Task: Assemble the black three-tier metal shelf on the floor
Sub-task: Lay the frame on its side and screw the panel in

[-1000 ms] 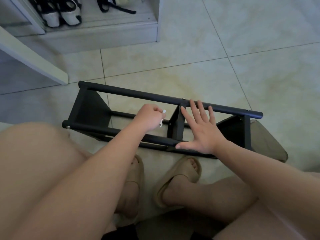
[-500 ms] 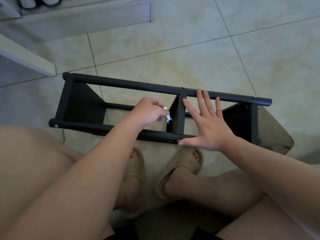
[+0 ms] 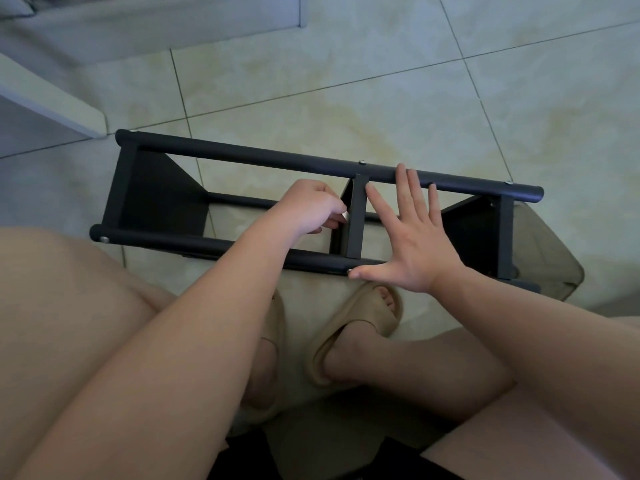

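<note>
Lying sideways — black three-panel shelf (image 3: 356, 230)

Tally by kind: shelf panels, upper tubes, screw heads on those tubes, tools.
Black flat metal shelf panels: 3
Black round metal upper tubes: 2
Small silver screw heads: 5
Small white tool, pinched by left hand: 1
Total: 11

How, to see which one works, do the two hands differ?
The left hand is curled, pinching a white tool beside the middle panel; the right hand lies flat, fingers spread. The left reaches inside the black shelf; the right spans its two poles. Both sit near its middle.
</note>
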{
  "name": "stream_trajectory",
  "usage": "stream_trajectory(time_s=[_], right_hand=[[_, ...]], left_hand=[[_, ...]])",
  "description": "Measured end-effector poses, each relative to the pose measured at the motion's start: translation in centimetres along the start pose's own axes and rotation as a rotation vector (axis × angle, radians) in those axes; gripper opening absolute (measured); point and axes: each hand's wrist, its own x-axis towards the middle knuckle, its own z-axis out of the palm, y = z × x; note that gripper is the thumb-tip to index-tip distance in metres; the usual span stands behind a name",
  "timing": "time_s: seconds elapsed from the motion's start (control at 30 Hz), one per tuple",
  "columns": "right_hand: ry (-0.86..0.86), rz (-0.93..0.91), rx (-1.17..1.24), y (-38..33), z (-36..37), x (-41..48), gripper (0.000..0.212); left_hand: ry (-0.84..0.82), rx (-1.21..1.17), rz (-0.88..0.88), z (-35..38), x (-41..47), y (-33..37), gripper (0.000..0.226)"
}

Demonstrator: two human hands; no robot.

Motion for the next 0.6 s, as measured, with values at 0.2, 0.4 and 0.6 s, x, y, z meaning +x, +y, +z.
stream_trajectory(time_s=[0.2, 0.4, 0.6], right_hand=[[0.0, -0.001, -0.002, 0.02, -0.04, -0.02, 0.13], [0.002, -0.005, -0.006, 0.02, -0.01, 0.0, 0.13], [0.005, -0.01, -0.004, 0.0, -0.03, -0.02, 0.128]], left_hand=[[0.031, -0.029, -0.001, -0.18, 0.31, 0.0, 0.006], [0.022, -0.027, -0.023, -0.14, 0.34, 0.08, 0.01], [-0.014, 0.003, -0.04, -0.31, 0.21, 0.06, 0.008]])
